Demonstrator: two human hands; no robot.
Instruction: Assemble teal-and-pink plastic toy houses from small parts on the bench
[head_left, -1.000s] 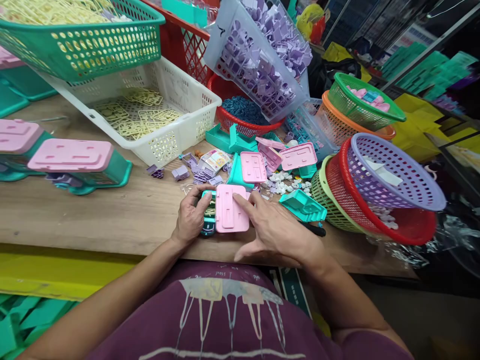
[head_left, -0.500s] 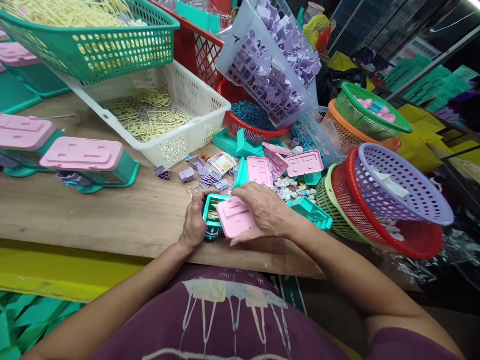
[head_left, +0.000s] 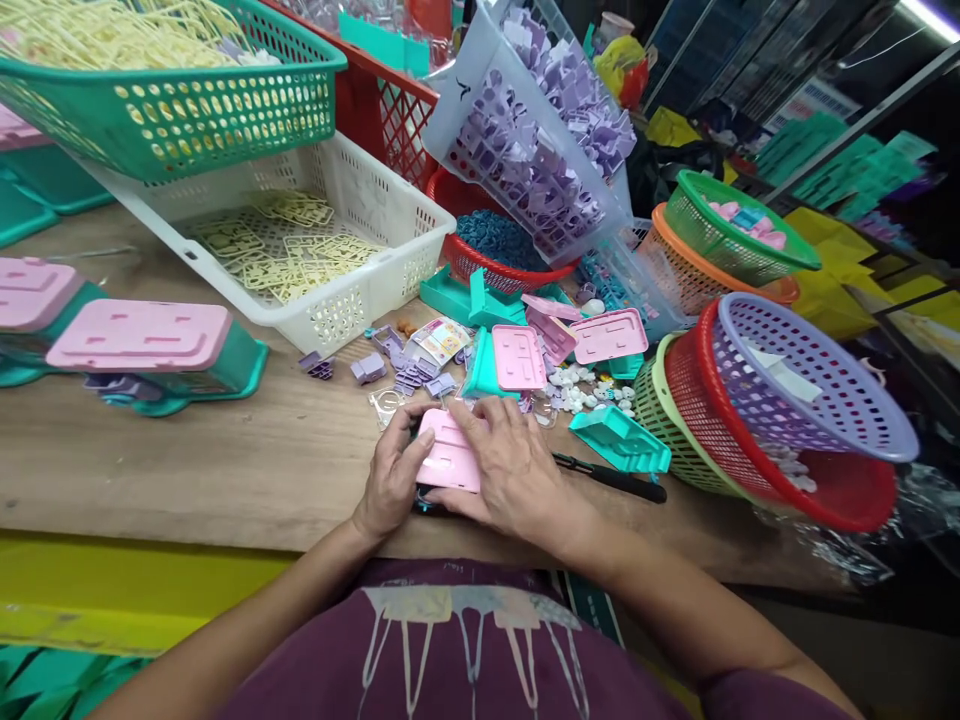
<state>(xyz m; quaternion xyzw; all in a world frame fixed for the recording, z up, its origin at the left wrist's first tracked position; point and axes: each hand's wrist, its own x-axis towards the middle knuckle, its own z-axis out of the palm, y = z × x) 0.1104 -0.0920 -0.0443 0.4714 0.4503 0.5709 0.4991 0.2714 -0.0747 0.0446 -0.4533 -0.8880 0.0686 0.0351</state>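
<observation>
A pink plastic lid (head_left: 452, 462) lies over the top of a small teal box, most of which is hidden beneath it and my fingers. My left hand (head_left: 394, 470) grips the box from its left side, thumb on the lid's edge. My right hand (head_left: 514, 470) is wrapped around the right side of the lid, fingers over its far edge and thumb along the near edge. Just beyond my hands are another pink lid (head_left: 519, 358), light purple plastic pieces (head_left: 411, 375) and a printed card (head_left: 441, 340).
Left are finished-looking pink-topped teal boxes (head_left: 142, 335). Behind stand a white basket (head_left: 360, 290) with yellow frames, a green basket (head_left: 225, 120) and a tilted bin (head_left: 525, 150) of purple parts. Right are a black-handled tool (head_left: 615, 480), a teal tray (head_left: 621, 438) and stacked baskets (head_left: 817, 370).
The pink lid has moved left onto the teal box, covering its opening. My left thumb now rests on the lid. The black-handled tool, hidden before by my right arm, now shows.
</observation>
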